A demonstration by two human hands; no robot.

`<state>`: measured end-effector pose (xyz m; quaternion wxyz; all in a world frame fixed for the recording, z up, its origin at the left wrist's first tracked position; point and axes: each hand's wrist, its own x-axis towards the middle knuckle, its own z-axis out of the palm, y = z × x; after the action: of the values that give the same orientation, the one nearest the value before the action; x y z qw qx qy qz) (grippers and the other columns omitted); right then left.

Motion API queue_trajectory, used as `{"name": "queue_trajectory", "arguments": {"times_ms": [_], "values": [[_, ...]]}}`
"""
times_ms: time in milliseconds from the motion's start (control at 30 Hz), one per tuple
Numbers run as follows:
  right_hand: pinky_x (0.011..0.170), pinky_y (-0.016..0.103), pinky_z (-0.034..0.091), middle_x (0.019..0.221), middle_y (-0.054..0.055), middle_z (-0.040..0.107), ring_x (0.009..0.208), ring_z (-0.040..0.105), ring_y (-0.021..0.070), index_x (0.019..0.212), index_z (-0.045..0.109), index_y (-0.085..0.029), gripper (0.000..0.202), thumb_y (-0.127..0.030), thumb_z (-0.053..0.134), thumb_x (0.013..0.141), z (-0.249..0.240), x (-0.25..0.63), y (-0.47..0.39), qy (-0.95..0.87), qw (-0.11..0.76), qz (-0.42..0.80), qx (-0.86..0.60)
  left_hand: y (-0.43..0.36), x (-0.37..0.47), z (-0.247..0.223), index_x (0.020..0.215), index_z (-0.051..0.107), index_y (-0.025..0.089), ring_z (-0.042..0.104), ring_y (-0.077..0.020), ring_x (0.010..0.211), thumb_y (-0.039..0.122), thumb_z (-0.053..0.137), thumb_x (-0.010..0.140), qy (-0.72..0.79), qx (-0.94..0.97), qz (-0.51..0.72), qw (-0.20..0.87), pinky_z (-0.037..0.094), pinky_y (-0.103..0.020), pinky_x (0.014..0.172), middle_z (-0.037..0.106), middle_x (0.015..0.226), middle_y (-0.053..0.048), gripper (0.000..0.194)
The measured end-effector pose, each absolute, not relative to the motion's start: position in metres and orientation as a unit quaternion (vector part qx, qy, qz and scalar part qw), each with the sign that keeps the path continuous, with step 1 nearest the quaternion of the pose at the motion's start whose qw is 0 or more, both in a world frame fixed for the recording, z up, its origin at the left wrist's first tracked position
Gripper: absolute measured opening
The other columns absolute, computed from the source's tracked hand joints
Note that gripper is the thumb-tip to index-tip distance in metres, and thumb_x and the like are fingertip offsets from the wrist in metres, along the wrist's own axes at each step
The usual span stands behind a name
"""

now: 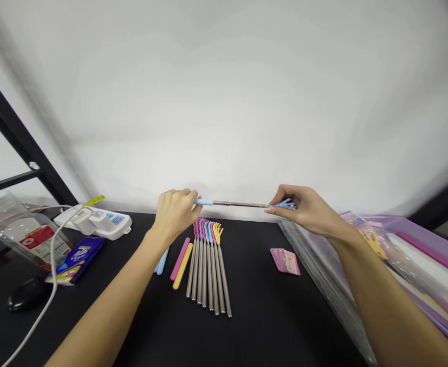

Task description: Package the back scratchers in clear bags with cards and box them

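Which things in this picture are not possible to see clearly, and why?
Head view only:
- The blue handle of the telescopic scratcher: most of it is hidden inside the left hand.
- Its blue claw: partly covered by fingers of the right hand.
- Print on the pink cards: too small to read.
- Contents of the purple tray: blurred behind clear plastic, cut off by the right edge.

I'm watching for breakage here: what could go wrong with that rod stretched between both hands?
The thin rod is held only at its ends, left hand on the blue grip, right hand on the claw, so it might bend. If dropped, it could scatter the row of rods lying right below.
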<state>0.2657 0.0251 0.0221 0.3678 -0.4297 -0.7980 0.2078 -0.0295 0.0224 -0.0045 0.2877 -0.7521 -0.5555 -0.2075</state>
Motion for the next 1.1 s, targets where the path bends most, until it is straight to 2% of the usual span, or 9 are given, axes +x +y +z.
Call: {"name": "queue_trajectory", "arguments": {"times_ms": [100, 267, 500, 633, 700, 833, 967, 1100], "values": [[0.066, 0.031, 0.041, 0.076, 0.003, 0.067, 0.072, 0.058, 0.0196, 0.073, 0.062, -0.020, 0.031, -0.047, 0.076, 0.074, 0.024, 0.270, 0.023, -0.799, 0.359, 0.208, -0.435, 0.022, -0.031, -0.009, 0.071, 0.064, 0.019, 0.064, -0.0210, 0.060, 0.027, 0.051, 0.086, -0.560, -0.758, -0.196, 0.271, 0.019, -0.031, 0.050, 0.068, 0.065, -0.004, 0.022], [0.064, 0.031, 0.039, 0.072, 0.002, 0.066, 0.071, 0.057, 0.0194, 0.070, 0.061, -0.020, 0.030, -0.047, 0.074, 0.075, 0.022, 0.251, 0.017, -0.801, 0.360, 0.199, -0.435, 0.015, -0.014, -0.010, 0.071, 0.065, 0.019, 0.064, -0.0209, 0.057, 0.020, 0.052, 0.081, -0.559, -0.757, -0.211, 0.266, 0.016, -0.030, 0.049, 0.069, 0.063, -0.004, 0.016], [0.063, 0.031, 0.039, 0.072, 0.001, 0.065, 0.071, 0.056, 0.0186, 0.071, 0.062, -0.020, 0.025, -0.043, 0.071, 0.077, 0.003, 0.218, 0.018, -0.794, 0.368, 0.242, -0.420, 0.002, 0.008, -0.011, 0.064, 0.061, 0.017, 0.062, -0.0194, 0.055, 0.010, 0.053, 0.076, -0.518, -0.780, -0.216, 0.277, 0.023, -0.030, 0.048, 0.064, 0.058, -0.005, 0.017], [0.064, 0.031, 0.041, 0.072, 0.002, 0.066, 0.072, 0.058, 0.0193, 0.072, 0.064, -0.020, 0.031, -0.050, 0.073, 0.074, 0.009, 0.235, 0.019, -0.791, 0.372, 0.253, -0.414, 0.005, -0.013, -0.006, 0.069, 0.064, 0.018, 0.063, -0.0205, 0.059, 0.016, 0.053, 0.080, -0.487, -0.793, -0.212, 0.298, 0.028, -0.031, 0.052, 0.067, 0.064, -0.005, 0.016], [0.065, 0.032, 0.042, 0.071, 0.003, 0.066, 0.071, 0.059, 0.0201, 0.071, 0.064, -0.020, 0.036, -0.054, 0.076, 0.071, 0.015, 0.253, 0.019, -0.786, 0.381, 0.240, -0.423, 0.012, -0.038, -0.002, 0.072, 0.067, 0.019, 0.064, -0.0224, 0.059, 0.021, 0.055, 0.080, -0.528, -0.767, -0.210, 0.298, 0.027, -0.031, 0.051, 0.070, 0.067, -0.006, 0.015], [0.066, 0.033, 0.044, 0.075, 0.005, 0.069, 0.073, 0.061, 0.0214, 0.071, 0.064, -0.020, 0.039, -0.057, 0.077, 0.068, 0.025, 0.276, 0.019, -0.776, 0.368, 0.218, -0.463, 0.024, -0.074, 0.004, 0.067, 0.067, 0.020, 0.064, -0.0240, 0.062, 0.020, 0.052, 0.081, -0.599, -0.696, -0.216, 0.331, 0.028, -0.031, 0.053, 0.069, 0.064, -0.006, 0.021], [0.067, 0.033, 0.044, 0.077, 0.005, 0.069, 0.075, 0.061, 0.0215, 0.073, 0.064, -0.021, 0.037, -0.055, 0.075, 0.071, 0.025, 0.267, 0.020, -0.792, 0.372, 0.220, -0.432, 0.016, -0.046, 0.003, 0.066, 0.063, 0.019, 0.063, -0.0223, 0.064, 0.022, 0.051, 0.085, -0.534, -0.734, -0.232, 0.351, 0.036, -0.033, 0.062, 0.068, 0.065, -0.006, 0.022], [0.068, 0.033, 0.044, 0.076, 0.004, 0.068, 0.074, 0.061, 0.0211, 0.071, 0.063, -0.021, 0.037, -0.056, 0.075, 0.071, 0.027, 0.277, 0.018, -0.806, 0.362, 0.213, -0.417, 0.012, -0.030, -0.003, 0.069, 0.061, 0.019, 0.061, -0.0199, 0.058, 0.021, 0.050, 0.086, -0.497, -0.768, -0.215, 0.341, 0.031, -0.031, 0.057, 0.067, 0.062, -0.004, 0.020]]}}
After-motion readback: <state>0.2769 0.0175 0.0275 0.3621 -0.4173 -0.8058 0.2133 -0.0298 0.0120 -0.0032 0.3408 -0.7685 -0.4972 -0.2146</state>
